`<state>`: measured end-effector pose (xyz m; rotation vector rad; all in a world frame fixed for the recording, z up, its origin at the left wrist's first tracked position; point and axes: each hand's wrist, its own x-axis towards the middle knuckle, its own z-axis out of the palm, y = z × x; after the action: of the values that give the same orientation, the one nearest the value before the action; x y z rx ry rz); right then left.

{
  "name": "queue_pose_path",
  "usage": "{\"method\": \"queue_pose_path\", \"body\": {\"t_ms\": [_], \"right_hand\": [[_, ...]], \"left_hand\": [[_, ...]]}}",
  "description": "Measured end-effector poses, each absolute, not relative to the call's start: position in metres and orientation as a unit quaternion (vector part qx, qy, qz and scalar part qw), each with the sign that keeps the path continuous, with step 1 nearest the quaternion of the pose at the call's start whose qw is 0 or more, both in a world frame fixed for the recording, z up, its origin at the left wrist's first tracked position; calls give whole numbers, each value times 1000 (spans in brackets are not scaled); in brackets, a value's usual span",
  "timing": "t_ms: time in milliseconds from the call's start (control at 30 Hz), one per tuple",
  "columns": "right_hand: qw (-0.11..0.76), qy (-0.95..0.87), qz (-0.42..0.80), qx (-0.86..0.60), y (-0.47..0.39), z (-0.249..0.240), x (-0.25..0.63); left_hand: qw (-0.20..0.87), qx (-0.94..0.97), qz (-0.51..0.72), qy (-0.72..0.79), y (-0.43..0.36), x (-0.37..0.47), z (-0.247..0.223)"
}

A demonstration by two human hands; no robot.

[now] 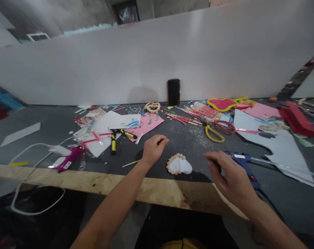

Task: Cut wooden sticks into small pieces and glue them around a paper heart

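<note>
A white heart-shaped piece (185, 166) lies flat near the table's front edge, its left side bordered by small beige bead-like bits (169, 166). My left hand (154, 149) is raised to the left of it, fingertips pinched together; anything between them is too small to make out. On the other side, my right hand (228, 176) hovers with fingers curled in toward the thumb, and its fingertips are slightly blurred. Neither hand touches the heart. A blue glue gun (246, 166) rests just behind my right hand, partly covered by it. Beside my left forearm lies a thin wooden stick (130, 163).
Yellow-and-black pliers (113, 142) and a magenta glue gun (68, 158) with a white cable lie left. Scissors (214, 134) with red and yellow handles, white paper (281, 152) and a red piece (298, 119) lie right. A phone (174, 92) leans against the back panel.
</note>
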<state>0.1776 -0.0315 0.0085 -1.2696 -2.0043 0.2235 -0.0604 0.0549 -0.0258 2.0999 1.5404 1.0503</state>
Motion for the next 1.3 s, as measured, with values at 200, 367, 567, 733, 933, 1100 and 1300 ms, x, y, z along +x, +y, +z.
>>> {"method": "queue_pose_path", "body": {"t_ms": [200, 367, 567, 733, 933, 1100, 1300], "right_hand": [[299, -785, 88, -535, -82, -19, 192], [285, -797, 61, -530, -88, -30, 188], [315, -799, 86, -505, -90, -38, 185], [315, -794, 72, -514, -99, -34, 196], [317, -746, -50, -583, -94, -33, 239], [278, -687, -139, -657, -90, -22, 268], [194, -642, -90, -736, -76, -20, 281]], "left_hand": [[164, 827, 306, 443, 40, -55, -6], [91, 901, 199, 374, -2, -54, 2], [19, 861, 234, 451, -43, -69, -37], [-3, 828, 277, 487, -51, -73, -58], [0, 821, 283, 496, -50, -73, -57], [8, 810, 287, 511, -49, -75, -58], [20, 800, 296, 521, -48, -75, -58]]}}
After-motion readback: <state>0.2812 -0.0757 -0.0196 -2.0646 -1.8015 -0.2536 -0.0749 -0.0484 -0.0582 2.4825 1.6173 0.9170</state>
